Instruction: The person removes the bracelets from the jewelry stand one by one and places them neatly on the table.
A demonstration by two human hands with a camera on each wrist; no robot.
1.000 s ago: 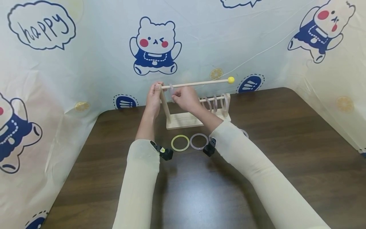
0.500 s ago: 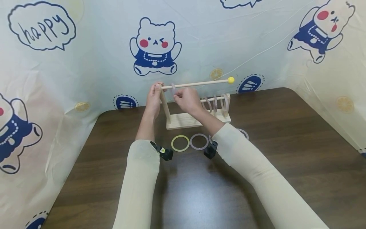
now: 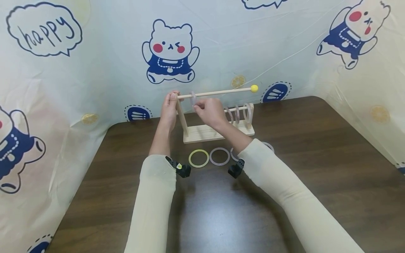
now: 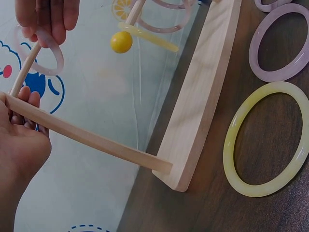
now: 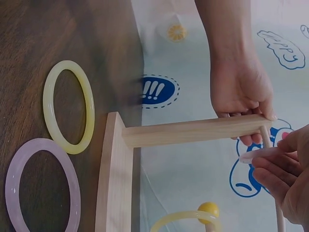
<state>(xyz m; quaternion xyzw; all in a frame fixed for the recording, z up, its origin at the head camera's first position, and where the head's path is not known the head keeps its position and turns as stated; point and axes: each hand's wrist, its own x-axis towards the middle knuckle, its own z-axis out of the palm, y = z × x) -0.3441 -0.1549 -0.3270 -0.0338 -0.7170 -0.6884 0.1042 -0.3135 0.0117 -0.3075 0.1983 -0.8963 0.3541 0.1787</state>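
Observation:
A wooden bangle stand (image 3: pixel 202 134) stands at the back of the table, with an upper rod (image 3: pixel 224 92) ending in a yellow ball (image 3: pixel 254 88). My left hand (image 3: pixel 169 110) grips the top of its left post (image 4: pixel 87 130), thumb at the rod's end and fingers behind. A pale pinkish bangle (image 4: pixel 60 60) hangs around the upper rod near that post. My right hand (image 3: pixel 211 111) pinches this bangle between thumb and fingers, just right of the left hand. Several bangles (image 3: pixel 249 114) hang on the lower rod toward the right, partly behind my right hand.
On the table in front of the stand lie a yellow bangle (image 4: pixel 229 145) and a lilac bangle (image 4: pixel 254 55); more pale bangles are partly hidden by the right sleeve (image 3: pixel 269 165). A patterned cloth (image 3: pixel 221 42) hangs close behind the stand.
The right hand has slid the pinched bangle a little to the right along the upper rod, away from the left post. The left hand has kept its grip in place.

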